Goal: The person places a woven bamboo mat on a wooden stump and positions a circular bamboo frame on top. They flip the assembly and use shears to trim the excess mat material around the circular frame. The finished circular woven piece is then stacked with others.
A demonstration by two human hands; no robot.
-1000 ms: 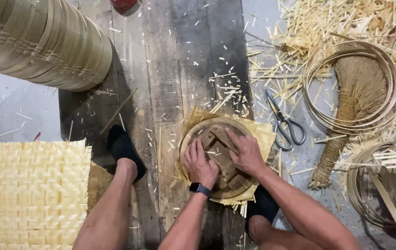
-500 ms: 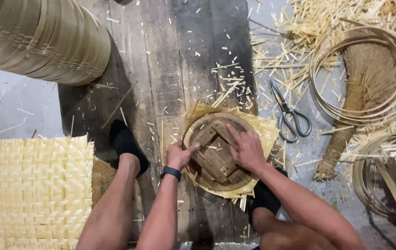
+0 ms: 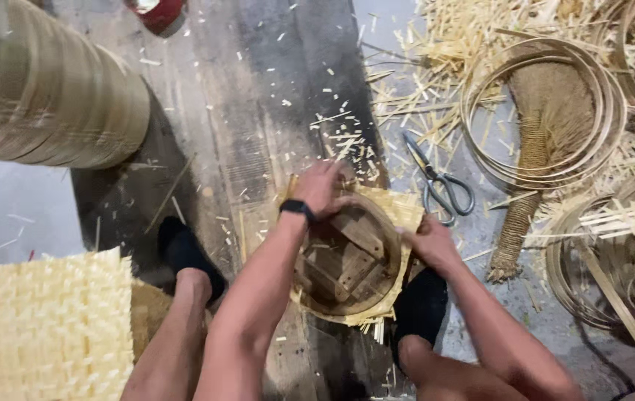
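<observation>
Mat, thin woven bamboo pressed over a stiff round wooden form on the floor plank between the feet, looks light, springy and splinter-prone, best held at its rim, where left hand and right hand both grip it.

Dark worn plank over grey concrete floor, bamboo offcuts littered everywhere, flat even light, no walls visible
</observation>
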